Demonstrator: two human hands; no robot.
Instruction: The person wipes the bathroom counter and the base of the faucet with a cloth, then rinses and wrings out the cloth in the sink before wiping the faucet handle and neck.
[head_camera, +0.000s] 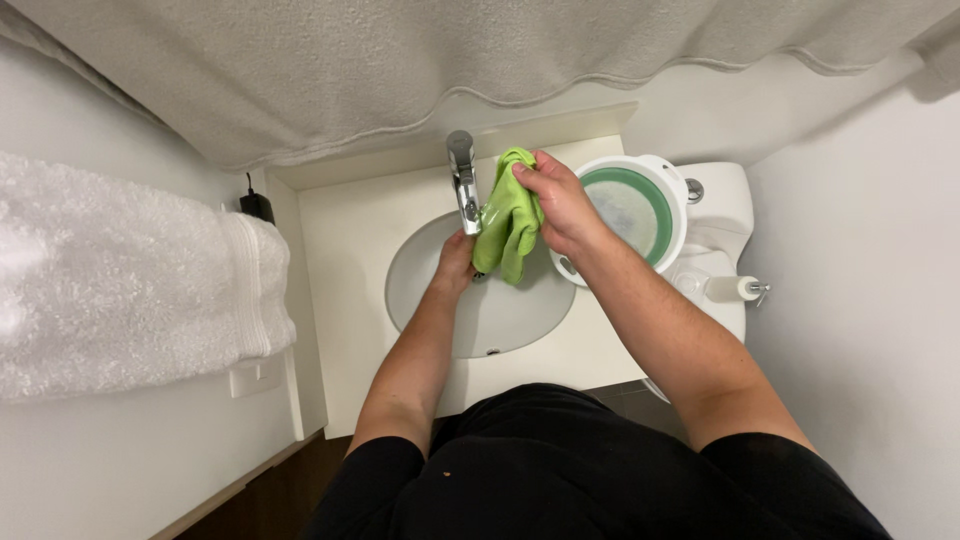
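My right hand (562, 205) grips a bright green cloth (508, 222) and presses it against the chrome tap (463, 180) at the back of the white basin (520, 320). The cloth hangs down over the bowl. My left hand (455, 268) reaches into the basin just below the tap spout, partly hidden behind the cloth; its fingers cannot be made out.
A white and green bucket (672, 195) holding cloudy water stands on the counter's right end, touching my right wrist. Beyond it is a white toilet (722, 190) with a paper roll (728, 288). White towels (120, 280) hang at left, another towel (400, 70) overhead.
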